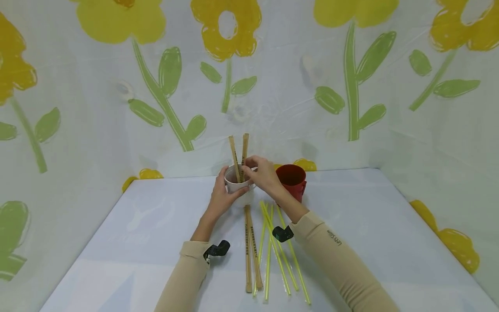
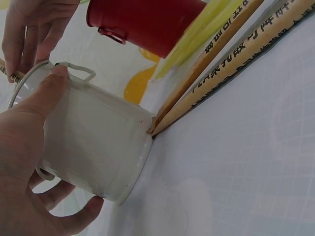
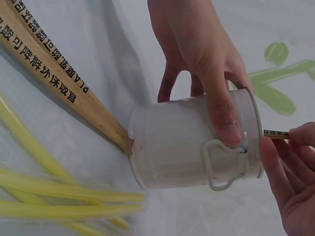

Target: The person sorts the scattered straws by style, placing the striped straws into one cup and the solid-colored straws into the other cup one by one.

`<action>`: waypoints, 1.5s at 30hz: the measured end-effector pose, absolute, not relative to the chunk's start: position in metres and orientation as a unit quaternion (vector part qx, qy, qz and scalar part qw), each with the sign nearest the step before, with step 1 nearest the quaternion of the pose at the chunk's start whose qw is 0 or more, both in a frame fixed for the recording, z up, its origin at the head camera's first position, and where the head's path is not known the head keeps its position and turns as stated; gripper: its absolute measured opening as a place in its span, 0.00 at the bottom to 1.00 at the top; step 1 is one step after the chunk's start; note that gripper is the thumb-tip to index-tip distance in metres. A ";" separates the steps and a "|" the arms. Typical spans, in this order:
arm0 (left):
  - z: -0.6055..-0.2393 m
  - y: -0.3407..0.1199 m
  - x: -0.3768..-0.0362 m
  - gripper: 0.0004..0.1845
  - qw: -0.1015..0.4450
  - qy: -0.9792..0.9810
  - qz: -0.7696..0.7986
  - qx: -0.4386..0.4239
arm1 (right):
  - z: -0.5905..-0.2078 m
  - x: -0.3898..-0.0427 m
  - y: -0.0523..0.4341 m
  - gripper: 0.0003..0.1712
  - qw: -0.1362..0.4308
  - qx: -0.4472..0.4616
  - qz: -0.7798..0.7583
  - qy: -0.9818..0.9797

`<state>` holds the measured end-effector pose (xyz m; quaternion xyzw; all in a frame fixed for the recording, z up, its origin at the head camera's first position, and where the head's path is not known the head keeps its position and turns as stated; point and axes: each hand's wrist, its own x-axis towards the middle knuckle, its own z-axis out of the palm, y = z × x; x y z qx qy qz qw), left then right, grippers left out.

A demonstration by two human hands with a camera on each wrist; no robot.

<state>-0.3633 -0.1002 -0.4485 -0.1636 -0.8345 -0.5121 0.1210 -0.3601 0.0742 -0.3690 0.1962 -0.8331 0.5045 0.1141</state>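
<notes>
My left hand [image 1: 223,193] grips a white metal cup [image 1: 237,185] with a wire handle, thumb on its rim. Two paper-wrapped brown straws [image 1: 244,149] stand upright in it. My right hand [image 1: 255,170] reaches over the rim and pinches one of them, seen as a brown tip [image 3: 275,133] between its fingertips [image 3: 288,167]. In the wrist views the white cup [image 2: 98,142] [image 3: 182,142] stands on the table with my left hand [image 3: 202,49] wrapped round it.
A red cup [image 1: 292,178] stands just right of the white one. Two more wrapped brown straws [image 1: 250,247] and several yellow straws [image 1: 277,249] lie on the white table [image 1: 370,242] between my forearms. Flowered sheets wall in the back and sides.
</notes>
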 end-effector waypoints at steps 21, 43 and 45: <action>-0.447 -0.097 -0.364 0.54 0.113 -0.836 -0.512 -0.160 | -0.363 -0.358 0.077 0.15 0.109 0.196 0.501 -0.836; -0.448 -0.099 -0.363 0.52 0.130 -0.835 -0.509 -0.163 | -0.369 -0.330 0.102 0.17 0.108 0.200 0.519 -0.824; -0.448 -0.099 -0.363 0.52 0.130 -0.834 -0.511 -0.163 | -0.370 -0.325 0.104 0.17 0.103 0.199 0.519 -0.825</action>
